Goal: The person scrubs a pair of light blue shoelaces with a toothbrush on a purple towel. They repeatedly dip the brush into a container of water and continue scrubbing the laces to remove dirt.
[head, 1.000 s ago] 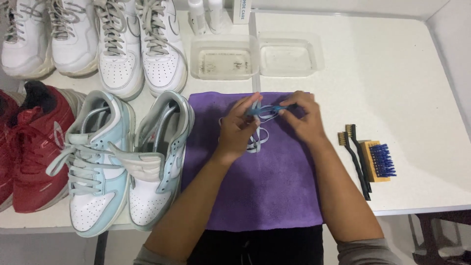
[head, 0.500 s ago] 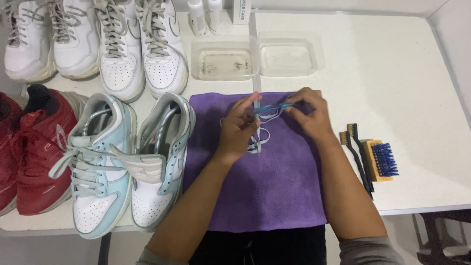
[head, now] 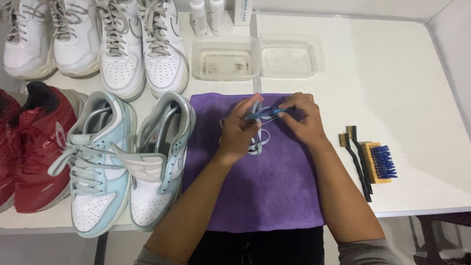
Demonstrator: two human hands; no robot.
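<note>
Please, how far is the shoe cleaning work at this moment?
Done, it seems: one light blue shoe has no lace, and one tray holds cloudy water. In hand: the left hand holds a white lace over the purple cloth while the right hand works a small blue brush on it. Left: the other blue shoe is laced; the table brushes lie untouched.

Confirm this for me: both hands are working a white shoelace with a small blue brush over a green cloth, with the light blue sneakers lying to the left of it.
Not quite: the cloth is purple, not green, as the head view shows. The rest holds: the left hand and right hand work a white shoelace with a small blue brush over it, and the light blue sneakers lie to its left.
</note>
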